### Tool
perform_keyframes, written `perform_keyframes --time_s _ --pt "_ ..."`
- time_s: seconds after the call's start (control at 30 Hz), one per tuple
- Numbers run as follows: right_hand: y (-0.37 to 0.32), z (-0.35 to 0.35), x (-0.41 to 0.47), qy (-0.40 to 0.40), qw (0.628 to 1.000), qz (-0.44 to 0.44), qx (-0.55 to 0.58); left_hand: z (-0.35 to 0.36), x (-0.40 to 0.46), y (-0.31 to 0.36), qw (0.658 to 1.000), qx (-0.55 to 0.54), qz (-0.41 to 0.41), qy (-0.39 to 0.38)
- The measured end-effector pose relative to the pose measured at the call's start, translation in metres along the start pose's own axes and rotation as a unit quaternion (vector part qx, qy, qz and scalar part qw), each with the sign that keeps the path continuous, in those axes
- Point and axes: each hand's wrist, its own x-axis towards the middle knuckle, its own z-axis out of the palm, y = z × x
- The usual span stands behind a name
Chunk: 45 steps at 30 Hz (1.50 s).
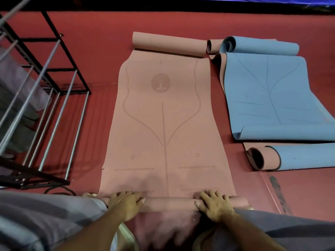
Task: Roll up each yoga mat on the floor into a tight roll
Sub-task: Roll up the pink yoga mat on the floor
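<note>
Pink mat roll under both hands' curled fingers (near edge blurred, knees hidden).

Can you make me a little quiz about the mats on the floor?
1. True or false: both hands rest on the pink mat's rolled near end.
2. What colour is the mat lying right of it?
3. The metal rack stands: A) left of the pink mat, B) on top of it.

Key: 1 true, left hand and right hand; 2 blue; 3 A.
</note>
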Motion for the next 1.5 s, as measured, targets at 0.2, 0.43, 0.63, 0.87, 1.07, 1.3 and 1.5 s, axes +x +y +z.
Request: perform_keyframes --time_s 0.2,0.43,0.63,0.87,1.07,1.3,1.5 --pt "-0.001 -0.010 0.001 -0.031 0.999 0.008 0.032 -0.021 -0.003 -0.001 0.997 -0.070 0.007 -0.041" --pt "-0.003 -0.007 0.014 -0.066 0.994 0.027 0.082 -0.022 0.002 -0.003 0.990 -0.103 0.005 -0.096" --pt "-0.004 -0.004 0.022 -0.059 0.994 0.029 0.087 0.001 0.014 -0.001 0.996 -0.034 -0.010 -0.079" --pt "-0.011 -0.003 0.025 -0.026 0.997 0.032 0.071 0.017 0.015 -0.002 0.999 -0.043 -0.011 0.021" --pt "-0.014 0.010 0.025 0.045 0.998 0.048 0.011 0.030 0.019 -0.009 0.990 0.025 0.059 0.129" --pt "-0.017 0.003 0.025 0.064 0.997 0.031 0.018 0.017 0.006 -0.015 0.989 0.072 0.108 0.071" --pt "-0.006 -0.002 0.020 0.059 0.997 -0.043 0.029 0.010 0.006 -0.008 0.993 0.037 0.060 0.099"
